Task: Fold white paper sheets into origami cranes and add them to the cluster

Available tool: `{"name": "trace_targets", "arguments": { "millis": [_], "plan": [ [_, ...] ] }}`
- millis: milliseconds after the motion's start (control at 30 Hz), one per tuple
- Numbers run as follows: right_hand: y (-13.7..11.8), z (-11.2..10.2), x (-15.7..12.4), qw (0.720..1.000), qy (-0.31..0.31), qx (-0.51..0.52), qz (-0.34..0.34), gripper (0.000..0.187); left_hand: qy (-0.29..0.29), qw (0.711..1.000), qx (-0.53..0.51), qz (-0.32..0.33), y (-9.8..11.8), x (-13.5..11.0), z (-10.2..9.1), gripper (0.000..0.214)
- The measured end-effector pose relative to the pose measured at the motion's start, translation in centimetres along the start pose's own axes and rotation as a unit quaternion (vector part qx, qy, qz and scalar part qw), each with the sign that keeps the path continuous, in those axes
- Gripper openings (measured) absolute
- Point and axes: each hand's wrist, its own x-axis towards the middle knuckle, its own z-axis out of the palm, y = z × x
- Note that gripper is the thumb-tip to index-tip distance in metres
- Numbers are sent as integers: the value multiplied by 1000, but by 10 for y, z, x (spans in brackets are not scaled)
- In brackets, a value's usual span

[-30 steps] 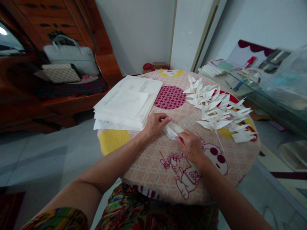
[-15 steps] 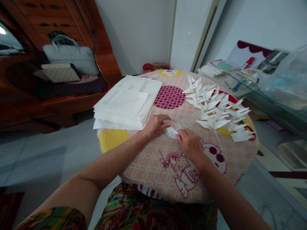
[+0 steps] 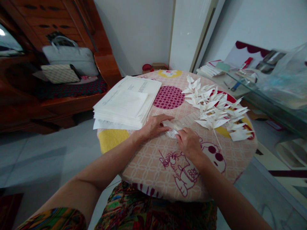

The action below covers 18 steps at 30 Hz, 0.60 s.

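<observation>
A small piece of printed white paper [image 3: 171, 134], partly folded, lies on the round cloth-covered table [image 3: 148, 159] between my hands. My left hand [image 3: 154, 126] closes its thumb and fingers on the paper's left side. At the right edge, my right hand [image 3: 189, 140] pinches the same paper. A clear, striped flat piece [image 3: 190, 118] lies just beyond my right hand; its kind is hard to make out. Many folded paper cranes [image 3: 211, 105] are gathered on the right of the table. To the left rests a thick stack of printed paper [image 3: 115, 110] with a smaller white sheet on top.
A glass-edged side table [image 3: 251, 91] with papers, a red item and a plastic bag [image 3: 287, 80] stands at the right. On the left, a wooden bench [image 3: 103, 64] holds a grey bag [image 3: 69, 57] and a quilted pouch [image 3: 59, 73].
My fingers have shifted slightly on the paper, and its near part shows less than before. The stack and the cranes lie as they were.
</observation>
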Motion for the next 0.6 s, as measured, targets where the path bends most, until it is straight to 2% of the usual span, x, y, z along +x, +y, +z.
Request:
{"name": "trace_targets", "arguments": {
  "millis": [233, 333, 433, 533, 567, 600],
  "plan": [
    [4, 4, 2, 999, 23, 34, -11, 18, -89, 987, -136, 2, 3, 4, -20, 20],
    [6, 6, 2, 999, 28, 41, -11, 20, -150, 983, -105, 9, 7, 17, -32, 13],
    [9, 7, 1, 996, 34, 77, -17, 22, -218, 975, -41, 19, 16, 34, -40, 21],
    [13, 9, 1, 991, 41, 125, -26, 25, -286, 958, -26, 18, 21, 50, -42, 30],
    [14, 9, 1, 990, 44, 133, -27, 25, -299, 954, -21, 5, 20, 55, -42, 32],
    [15, 10, 1, 989, 47, 136, -29, 26, -288, 957, -11, -18, 18, 59, -43, 32]
  ]
}}
